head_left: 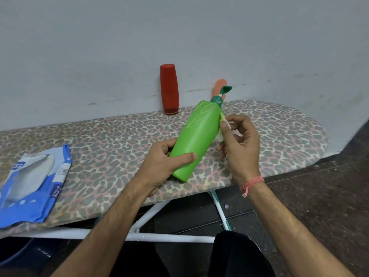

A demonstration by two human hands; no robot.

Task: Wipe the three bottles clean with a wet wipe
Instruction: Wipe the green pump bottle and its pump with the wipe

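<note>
From the head view, your left hand (159, 160) grips the lower body of the green bottle (196, 136), which tilts with its dark green pump toward 1 o'clock above the worktop (119, 136). Your right hand (237, 140) pinches a pale wet wipe (223, 124) against the bottle's right side. At 12 o'clock the red bottle (169, 88) stands cap-down by the wall; the orange bottle (219, 87) sits behind the pump, mostly hidden. At 9 o'clock the blue wipes pack (34, 186) lies open. A pink thread bracelet (251, 183) circles your right wrist.
</note>
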